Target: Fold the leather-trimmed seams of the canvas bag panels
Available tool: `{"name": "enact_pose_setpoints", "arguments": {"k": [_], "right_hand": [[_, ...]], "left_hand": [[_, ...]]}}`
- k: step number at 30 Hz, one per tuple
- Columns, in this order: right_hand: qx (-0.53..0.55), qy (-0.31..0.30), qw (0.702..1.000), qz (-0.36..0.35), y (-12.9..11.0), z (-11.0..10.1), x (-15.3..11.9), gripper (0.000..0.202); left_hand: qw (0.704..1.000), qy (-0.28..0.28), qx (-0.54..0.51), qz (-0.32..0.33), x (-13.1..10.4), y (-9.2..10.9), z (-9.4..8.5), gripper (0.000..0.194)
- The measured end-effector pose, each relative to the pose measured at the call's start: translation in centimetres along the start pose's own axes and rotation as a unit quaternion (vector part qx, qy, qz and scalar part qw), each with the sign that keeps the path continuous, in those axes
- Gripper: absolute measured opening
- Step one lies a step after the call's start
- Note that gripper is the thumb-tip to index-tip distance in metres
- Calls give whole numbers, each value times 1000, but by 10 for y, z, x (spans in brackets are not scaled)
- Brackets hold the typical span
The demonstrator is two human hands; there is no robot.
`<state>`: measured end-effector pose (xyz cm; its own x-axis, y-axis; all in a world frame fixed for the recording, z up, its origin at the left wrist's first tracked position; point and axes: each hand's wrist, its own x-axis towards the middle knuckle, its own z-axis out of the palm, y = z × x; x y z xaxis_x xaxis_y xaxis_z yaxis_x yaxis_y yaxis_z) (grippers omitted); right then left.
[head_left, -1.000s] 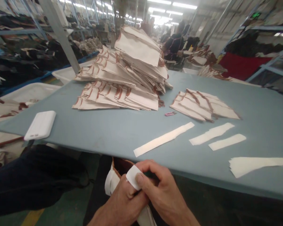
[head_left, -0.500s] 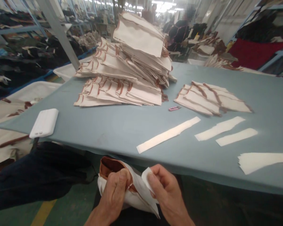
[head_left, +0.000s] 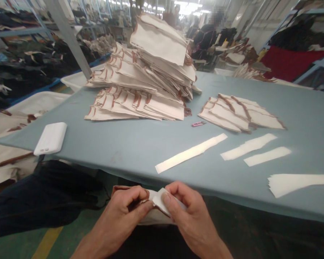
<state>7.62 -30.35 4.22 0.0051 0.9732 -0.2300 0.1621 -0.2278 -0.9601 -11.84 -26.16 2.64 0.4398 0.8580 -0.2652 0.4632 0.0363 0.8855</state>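
Note:
Below the table's front edge, a cream fabric piece with brown trim [head_left: 153,218] lies across my lap. My left hand [head_left: 129,207] pinches its upper edge between thumb and fingers. My right hand [head_left: 182,207] grips a small white strip [head_left: 161,198], holding it against that edge close to my left fingertips. Both hands cover much of the fabric piece. On the table in front lie loose white strips [head_left: 191,153], and a fanned bunch of strips [head_left: 291,183] rests at the right.
Tall stacks of cream pieces with brown edges [head_left: 156,72] stand at the back of the blue-grey table [head_left: 118,140]. A smaller pile [head_left: 240,113], pink thread snips [head_left: 198,124] and a white power bank [head_left: 50,138] lie there too. A person [head_left: 205,37] is in the background.
My left hand has shifted from clutching the fabric's opening to pinching its edge, and the opening has turned out of view. My right hand has brought the white strip left, against the edge.

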Motion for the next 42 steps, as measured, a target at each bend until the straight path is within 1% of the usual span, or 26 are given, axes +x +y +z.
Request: {"name": "enact_pose_setpoints", "arguments": {"k": [3,5,9,14,17,20,23,26,30,35,38,42], "right_hand": [[-26,6,1000,-6,-19,-9,3,37],[-46,17,999,-8,-26,-14,3,37],[-76,25,997,8,-31,-20,1,37],[-70,33,997,12,-34,-29,-6,39],[-70,34,997,9,-37,-32,-10,39],[-98,32,995,7,-37,-31,-12,35],[-149,41,988,3,-36,-28,-12,32],[-187,62,980,3,-35,-24,-11,31],[-206,66,976,6,-33,-22,-11,29],[-219,76,973,-1,-28,-20,-9,29],[-228,81,970,-3,-26,-19,-7,27],[-256,111,960,-28,-23,-17,-6,26]], "left_hand": [[998,15,-56,-6,9,12,0,38],[996,22,-92,1,13,18,2,39],[987,-6,-158,28,15,28,2,40],[989,-8,-138,46,13,37,-2,40],[984,-47,-164,54,15,39,-2,44],[976,-84,-199,38,18,39,1,45],[976,-94,-195,24,20,38,3,46],[981,-97,-165,30,20,40,3,45],[986,-82,-141,19,22,43,4,41],[985,-96,-147,10,25,44,4,41],[987,-89,-133,9,26,43,5,42],[987,-85,-139,8,27,44,6,43]]}}
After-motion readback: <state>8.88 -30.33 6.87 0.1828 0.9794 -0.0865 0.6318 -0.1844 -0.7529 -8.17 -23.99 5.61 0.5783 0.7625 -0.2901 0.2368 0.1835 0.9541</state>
